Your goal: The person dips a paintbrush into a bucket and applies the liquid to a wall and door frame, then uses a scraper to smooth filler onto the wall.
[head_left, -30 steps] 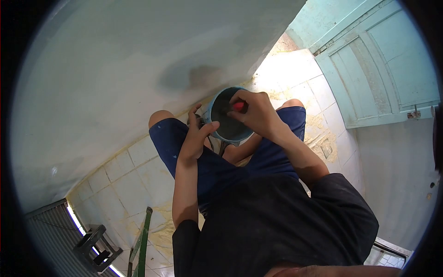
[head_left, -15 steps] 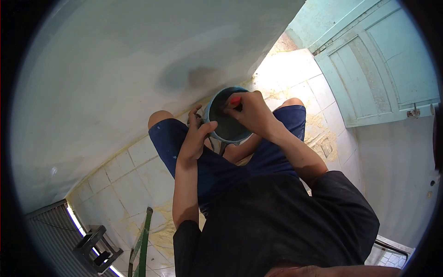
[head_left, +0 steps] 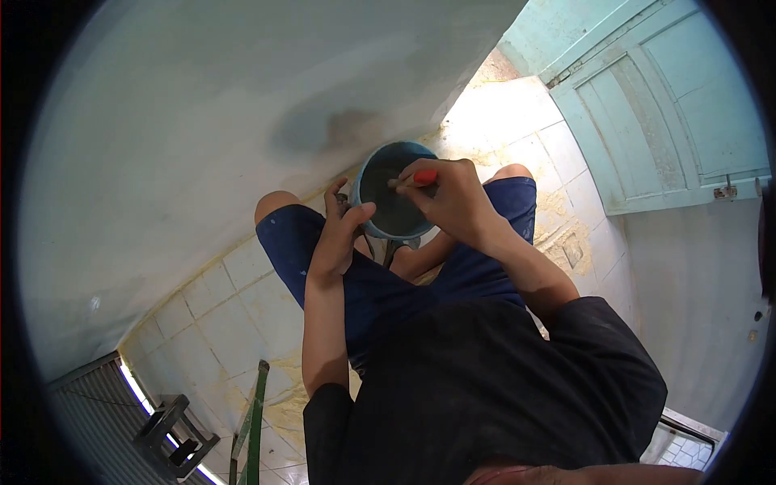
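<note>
A blue bucket (head_left: 360,171) stands between my knees, close to the wall, with dark grey contents (head_left: 396,212) inside. My left hand (head_left: 331,241) is at the bucket's near-left side, its thumb over the rim and its other fingers outside; dark shadow or stains hide part of them. Over the bucket's opening, my right hand (head_left: 457,198) is closed around a red-handled tool (head_left: 425,177). The tool's working end is hidden, so its kind cannot be made out. Pale grey material shows at the fingertips of that hand.
A grey wall (head_left: 202,121) rises on the left. Pale floor tiles (head_left: 234,323) carry yellowish stains. At right stands a turquoise door (head_left: 663,129). A green metal leg (head_left: 257,420) and a dark stool (head_left: 174,436) are at lower left. My sandalled feet (head_left: 400,257) are below the bucket.
The red handle has shifted right and shows more outside my right fingers. The bucket and my left hand sit slightly farther up and left in view.
</note>
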A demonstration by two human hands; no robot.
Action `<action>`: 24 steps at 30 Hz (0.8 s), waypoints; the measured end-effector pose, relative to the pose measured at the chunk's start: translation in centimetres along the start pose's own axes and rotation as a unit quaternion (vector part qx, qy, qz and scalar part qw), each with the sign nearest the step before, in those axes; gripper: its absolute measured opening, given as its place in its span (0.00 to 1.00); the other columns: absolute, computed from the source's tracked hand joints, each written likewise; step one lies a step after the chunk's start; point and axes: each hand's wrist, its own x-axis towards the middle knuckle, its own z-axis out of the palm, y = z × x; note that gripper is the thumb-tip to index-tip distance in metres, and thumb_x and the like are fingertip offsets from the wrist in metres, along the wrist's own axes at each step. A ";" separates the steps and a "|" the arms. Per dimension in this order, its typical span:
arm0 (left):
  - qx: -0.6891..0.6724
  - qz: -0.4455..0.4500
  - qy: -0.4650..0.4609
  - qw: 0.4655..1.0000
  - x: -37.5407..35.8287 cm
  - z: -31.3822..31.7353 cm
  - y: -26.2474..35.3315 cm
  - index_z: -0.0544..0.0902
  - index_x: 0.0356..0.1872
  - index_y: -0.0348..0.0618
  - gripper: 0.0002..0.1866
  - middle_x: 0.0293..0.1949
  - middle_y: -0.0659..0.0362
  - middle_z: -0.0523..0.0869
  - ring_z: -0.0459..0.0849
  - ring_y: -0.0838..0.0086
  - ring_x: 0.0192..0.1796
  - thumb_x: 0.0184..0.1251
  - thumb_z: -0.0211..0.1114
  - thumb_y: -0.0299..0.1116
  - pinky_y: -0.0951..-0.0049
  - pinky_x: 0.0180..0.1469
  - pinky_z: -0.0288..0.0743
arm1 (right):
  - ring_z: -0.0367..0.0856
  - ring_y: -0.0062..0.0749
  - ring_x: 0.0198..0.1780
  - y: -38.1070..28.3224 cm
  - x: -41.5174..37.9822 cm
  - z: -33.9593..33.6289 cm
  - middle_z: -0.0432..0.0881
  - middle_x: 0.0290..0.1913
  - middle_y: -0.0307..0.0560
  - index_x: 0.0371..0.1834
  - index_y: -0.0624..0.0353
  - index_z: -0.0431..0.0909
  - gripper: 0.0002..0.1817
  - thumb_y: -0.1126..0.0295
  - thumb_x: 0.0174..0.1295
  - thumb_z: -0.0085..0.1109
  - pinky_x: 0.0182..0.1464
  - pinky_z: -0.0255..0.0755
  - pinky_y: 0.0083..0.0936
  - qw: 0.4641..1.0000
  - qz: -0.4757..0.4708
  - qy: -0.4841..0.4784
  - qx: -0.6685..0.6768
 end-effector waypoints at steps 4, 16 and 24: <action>0.013 -0.011 0.017 1.000 -0.1 -0.1 -0.3 0.47 0.80 0.38 0.52 0.60 0.46 0.74 0.77 0.63 0.61 0.63 0.73 0.41 0.66 0.64 0.72 | 0.90 0.47 0.33 -0.4 -0.2 0.0 0.88 0.31 0.57 0.38 0.66 0.86 0.07 0.75 0.58 0.72 0.37 0.81 0.31 1.000 0.021 0.011 0.013; 0.031 -0.016 0.020 0.999 -0.2 -0.2 -0.3 0.48 0.80 0.41 0.51 0.61 0.46 0.73 0.76 0.63 0.62 0.63 0.71 0.42 0.66 0.66 0.70 | 0.89 0.49 0.34 -0.4 -0.2 0.4 0.87 0.31 0.59 0.38 0.67 0.86 0.08 0.75 0.59 0.71 0.39 0.81 0.32 0.998 -0.006 0.063 0.021; 0.027 -0.019 0.015 0.999 -0.3 0.0 -0.2 0.47 0.80 0.41 0.51 0.60 0.48 0.74 0.77 0.64 0.61 0.64 0.71 0.42 0.66 0.65 0.71 | 0.89 0.50 0.35 -0.2 -0.9 0.3 0.87 0.32 0.60 0.38 0.66 0.86 0.08 0.74 0.59 0.71 0.39 0.81 0.33 0.999 0.019 0.021 -0.015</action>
